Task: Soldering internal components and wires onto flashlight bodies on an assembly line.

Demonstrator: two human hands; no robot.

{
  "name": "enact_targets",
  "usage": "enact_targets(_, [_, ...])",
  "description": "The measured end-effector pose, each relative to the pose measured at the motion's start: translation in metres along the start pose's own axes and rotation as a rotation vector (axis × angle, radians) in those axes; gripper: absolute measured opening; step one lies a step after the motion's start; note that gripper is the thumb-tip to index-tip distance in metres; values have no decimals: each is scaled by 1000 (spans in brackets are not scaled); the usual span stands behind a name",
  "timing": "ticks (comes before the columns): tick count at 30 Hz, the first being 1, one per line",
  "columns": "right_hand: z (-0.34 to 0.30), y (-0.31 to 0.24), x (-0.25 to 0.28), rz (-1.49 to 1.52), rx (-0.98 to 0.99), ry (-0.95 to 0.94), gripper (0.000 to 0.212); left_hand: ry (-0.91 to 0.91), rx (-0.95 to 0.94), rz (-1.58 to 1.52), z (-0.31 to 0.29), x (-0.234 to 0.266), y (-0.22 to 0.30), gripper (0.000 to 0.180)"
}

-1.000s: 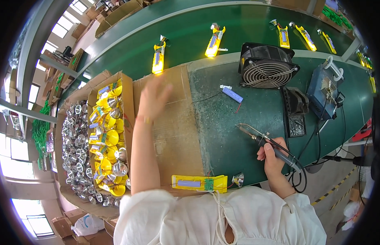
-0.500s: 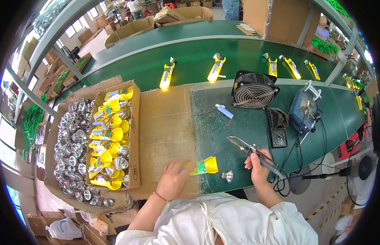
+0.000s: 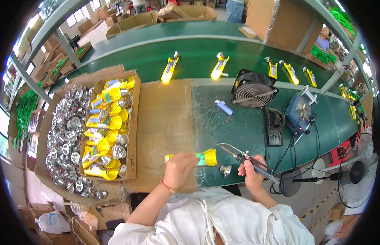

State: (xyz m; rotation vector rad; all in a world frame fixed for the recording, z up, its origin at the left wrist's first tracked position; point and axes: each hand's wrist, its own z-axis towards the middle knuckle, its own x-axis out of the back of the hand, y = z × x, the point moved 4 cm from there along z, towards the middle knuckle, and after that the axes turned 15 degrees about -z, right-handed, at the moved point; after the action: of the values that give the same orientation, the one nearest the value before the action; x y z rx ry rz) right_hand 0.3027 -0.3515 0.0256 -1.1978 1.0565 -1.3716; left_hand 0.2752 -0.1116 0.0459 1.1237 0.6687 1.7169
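My left hand (image 3: pixel 179 168) is closed over the handle end of a yellow flashlight body (image 3: pixel 210 157), which lies at the seam of cardboard and green tabletop. A green piece shows in its middle; my fingers hide part of the handle. Just off its wide end lies a silver reflector lamp head (image 3: pixel 225 170). In my right hand (image 3: pixel 252 173) is a soldering iron (image 3: pixel 238 157), gripped by its handle, its tip pointing up and left above the bench. A thin strand runs beside the tip; I cannot tell what it is. Farther back lies a blue battery (image 3: pixel 224 107).
At left stand a box of reflectors (image 3: pixel 67 134) and a carton of yellow flashlight bodies (image 3: pixel 134 134). A black fan (image 3: pixel 255 92), a blue soldering station (image 3: pixel 298 112) and a black stand (image 3: pixel 274 132) occupy the right. Lit flashlights (image 3: pixel 167 73) lie on the green belt behind.
The soldering iron has moved left, toward the flashlight body. My left hand has shifted over the body's handle, and the body lies slightly higher in view.
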Motion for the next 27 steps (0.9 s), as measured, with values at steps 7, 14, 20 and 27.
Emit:
enact_targets(7, [-10, -16, -16, -37, -8, -143, 20, -77, 72, -7, 12, -3, -5, 9])
enact_targets(14, [-16, -12, -12, -22, -114, -268, 14, 44, 301, -127, 14, -1, -7, 8])
enact_targets(20, [-21, -7, -20, -94, -110, -265, 17, 31, 299, -48, 13, -2, -7, 7])
enact_targets(27, [-19, -6, -26, -72, -166, -269, 15, -124, 285, 68, 21, -1, -3, 2])
